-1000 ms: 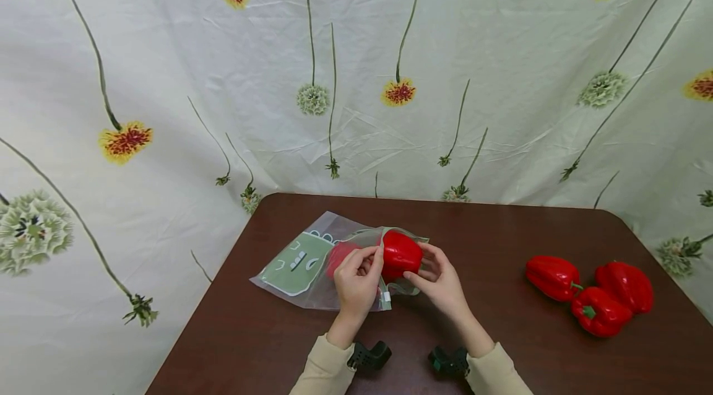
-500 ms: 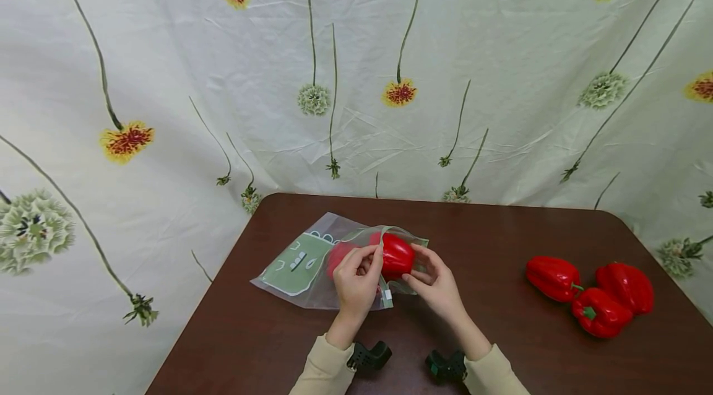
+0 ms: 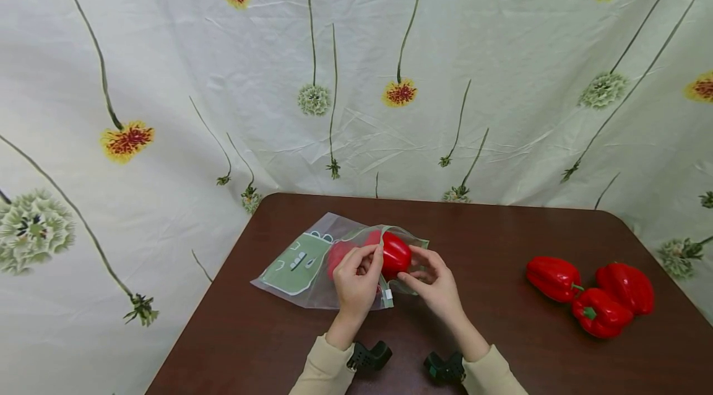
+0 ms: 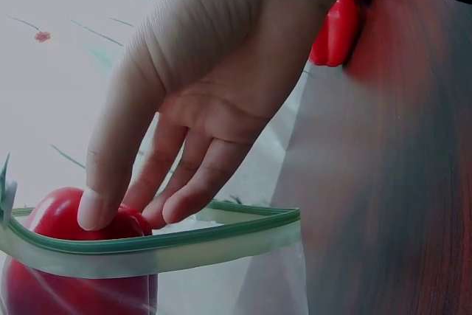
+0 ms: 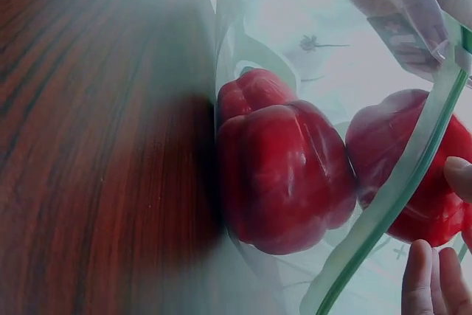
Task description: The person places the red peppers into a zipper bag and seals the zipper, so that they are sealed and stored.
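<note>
Well, the pepper [image 3: 397, 256] my right fingers [image 3: 426, 254] grip could snag mid-frame if my left fingers [image 3: 362, 252], apparently pinching, lose the bag rim [image 4: 221, 241].

A flower-printed white cloth [image 3: 362, 67] hangs behind the brown table [image 3: 479, 240].

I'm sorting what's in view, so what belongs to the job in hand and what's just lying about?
In the job:
red pepper, held in the right grip
printed bag, its edge in the left grip
at least one bagged pepper

Lying about:
three loose peppers, untouched
floral cloth, just backdrop
</note>
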Demonstrator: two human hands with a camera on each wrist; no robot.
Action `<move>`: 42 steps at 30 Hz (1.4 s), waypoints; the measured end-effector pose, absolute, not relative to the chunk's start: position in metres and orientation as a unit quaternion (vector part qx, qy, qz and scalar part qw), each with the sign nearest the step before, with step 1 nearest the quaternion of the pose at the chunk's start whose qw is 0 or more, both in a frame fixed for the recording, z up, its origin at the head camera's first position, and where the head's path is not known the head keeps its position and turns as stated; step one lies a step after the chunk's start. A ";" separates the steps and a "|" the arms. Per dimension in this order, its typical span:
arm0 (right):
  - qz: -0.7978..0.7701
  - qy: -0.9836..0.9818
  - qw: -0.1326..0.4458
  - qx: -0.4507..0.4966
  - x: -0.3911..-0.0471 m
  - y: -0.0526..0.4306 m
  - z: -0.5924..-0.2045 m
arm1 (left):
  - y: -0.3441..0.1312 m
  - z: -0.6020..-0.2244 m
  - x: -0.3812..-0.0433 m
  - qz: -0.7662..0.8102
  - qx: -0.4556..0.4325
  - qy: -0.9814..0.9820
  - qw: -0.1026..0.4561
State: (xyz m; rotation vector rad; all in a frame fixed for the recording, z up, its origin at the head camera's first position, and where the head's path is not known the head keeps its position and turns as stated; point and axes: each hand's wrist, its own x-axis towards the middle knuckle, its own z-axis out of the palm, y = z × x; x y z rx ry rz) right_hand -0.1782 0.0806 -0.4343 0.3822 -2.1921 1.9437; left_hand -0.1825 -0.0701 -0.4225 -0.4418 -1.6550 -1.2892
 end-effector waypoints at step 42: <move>0.660 -0.712 0.145 0.190 -0.206 0.130 -0.453 | -0.076 -0.405 -0.178 -0.539 -0.174 -0.647 0.511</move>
